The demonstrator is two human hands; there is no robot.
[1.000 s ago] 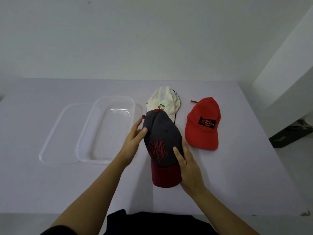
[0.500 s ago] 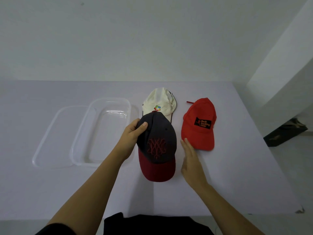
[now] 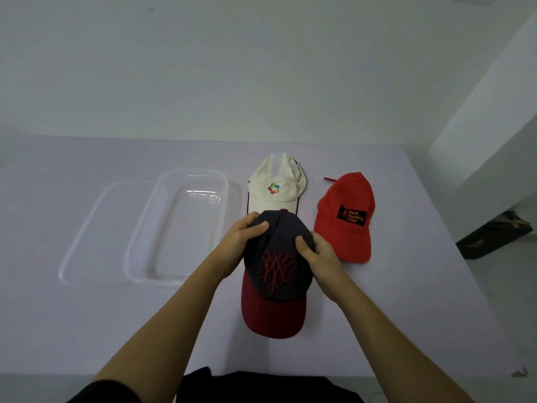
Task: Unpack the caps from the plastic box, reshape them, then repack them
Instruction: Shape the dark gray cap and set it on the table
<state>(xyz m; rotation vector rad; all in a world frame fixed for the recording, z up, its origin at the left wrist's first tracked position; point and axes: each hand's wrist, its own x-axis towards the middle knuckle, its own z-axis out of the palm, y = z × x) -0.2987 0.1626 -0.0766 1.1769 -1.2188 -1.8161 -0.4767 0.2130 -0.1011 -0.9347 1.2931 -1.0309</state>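
Note:
A dark grey cap (image 3: pixel 276 274) with a maroon brim and red embroidery sits in front of me, its brim pointing toward me. My left hand (image 3: pixel 242 242) grips the left side of its crown, thumb on top. My right hand (image 3: pixel 318 257) holds the right side, thumb pressed onto the crown. Behind it a cream cap (image 3: pixel 274 187) with a coloured logo lies flat, partly covered by the dark cap. A red cap (image 3: pixel 347 219) with a black patch lies to the right. The clear plastic box (image 3: pixel 145 228) stands empty at the left.
The box's clear lid (image 3: pixel 87 237) lies flat just left of the box, partly under it. The white table (image 3: pixel 421 301) ends at the right, where a dark object (image 3: pixel 494 237) lies on the floor. A white wall rises behind the table.
My right hand left the tabletop beside the dark cap and closed on its right side. The left hand shifted onto the crown. The cap now sits between both hands.

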